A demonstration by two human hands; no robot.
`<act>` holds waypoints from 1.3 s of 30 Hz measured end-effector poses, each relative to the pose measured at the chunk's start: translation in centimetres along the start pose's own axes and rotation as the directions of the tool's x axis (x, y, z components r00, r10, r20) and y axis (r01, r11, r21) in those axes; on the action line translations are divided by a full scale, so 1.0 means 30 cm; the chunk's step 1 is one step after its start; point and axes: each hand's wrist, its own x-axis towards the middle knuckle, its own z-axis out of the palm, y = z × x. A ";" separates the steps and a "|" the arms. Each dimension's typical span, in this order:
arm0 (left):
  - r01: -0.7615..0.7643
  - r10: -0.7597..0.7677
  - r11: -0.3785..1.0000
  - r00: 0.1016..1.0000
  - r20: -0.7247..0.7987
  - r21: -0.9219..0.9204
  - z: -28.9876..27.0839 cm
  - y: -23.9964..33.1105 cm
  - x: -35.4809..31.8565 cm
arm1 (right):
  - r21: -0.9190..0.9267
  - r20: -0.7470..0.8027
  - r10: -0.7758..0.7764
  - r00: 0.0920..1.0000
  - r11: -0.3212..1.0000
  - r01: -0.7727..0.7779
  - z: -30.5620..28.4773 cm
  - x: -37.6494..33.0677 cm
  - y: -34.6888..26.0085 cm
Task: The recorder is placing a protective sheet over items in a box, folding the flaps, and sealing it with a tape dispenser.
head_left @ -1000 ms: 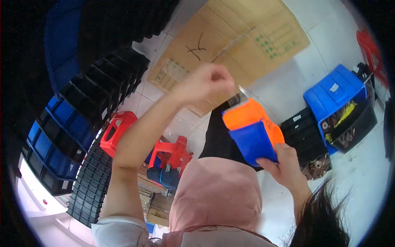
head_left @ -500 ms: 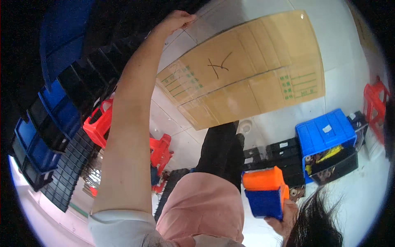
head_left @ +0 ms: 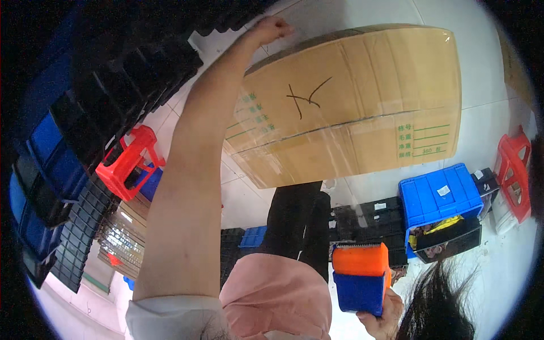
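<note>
Cardboard box [head_left: 354, 105] at one o'clock looks partly taped; what remains is unclear. Right hand [head_left: 388, 317] grasps the orange-and-blue tape dispenser [head_left: 360, 289] at five; left hand [head_left: 275, 29], twelve o'clock, can't tell if holding.

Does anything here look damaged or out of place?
Only slightly: the cardboard box has what look like creases running down its marked face, making it seem a little buckled. Otherwise, I see nothing plainly spilled or broken.

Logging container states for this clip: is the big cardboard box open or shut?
Shut: on the cardboard box, the flaps lie flat and meet along a dark seam, with no opening showing.
</note>
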 end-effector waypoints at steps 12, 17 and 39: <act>0.001 0.028 0.992 0.974 0.224 -0.129 0.004 0.396 -0.303 | -0.044 -0.079 0.003 0.997 0.999 -0.007 0.051 -0.003 0.118; 0.115 -0.101 0.992 0.974 0.203 -0.056 0.044 0.287 -0.278 | -0.047 -0.167 -0.103 0.981 0.994 0.096 0.169 -0.043 0.419; -0.615 0.555 0.079 0.681 0.478 0.784 0.806 0.443 -0.700 | 0.110 -0.416 0.196 0.888 0.980 -0.165 0.386 0.816 0.532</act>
